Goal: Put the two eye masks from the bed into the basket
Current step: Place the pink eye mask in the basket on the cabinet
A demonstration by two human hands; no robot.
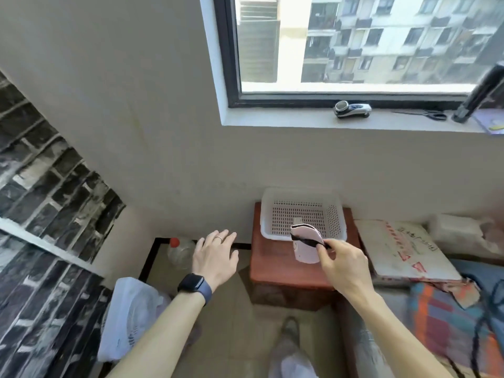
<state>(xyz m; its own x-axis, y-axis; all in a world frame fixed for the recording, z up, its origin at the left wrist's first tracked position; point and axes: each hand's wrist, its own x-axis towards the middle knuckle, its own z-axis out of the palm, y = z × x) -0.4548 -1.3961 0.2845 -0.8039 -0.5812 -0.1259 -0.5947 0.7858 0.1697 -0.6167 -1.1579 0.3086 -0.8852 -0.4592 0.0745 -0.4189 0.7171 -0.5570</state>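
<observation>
A white slotted basket (301, 195) stands on a reddish-brown stool against the wall. My right hand (343, 264) pinches pale pink eye masks with black edging (306, 234) by one end, holding them over the basket's near rim. One pink piece hangs down in front of the rim; whether the hand holds one mask or two I cannot tell. My left hand (215, 257), wearing a ring and a dark watch, hovers empty with fingers spread to the left of the stool. The basket's inside looks empty.
The stool (278, 268) sits between the wall and a bed with a colourful checked cover (447, 317) at right. A flat cardboard parcel (403, 249) lies beside the stool. A clear bottle with a red cap (180, 251) and a bagged white fan (131, 315) stand on the floor at left.
</observation>
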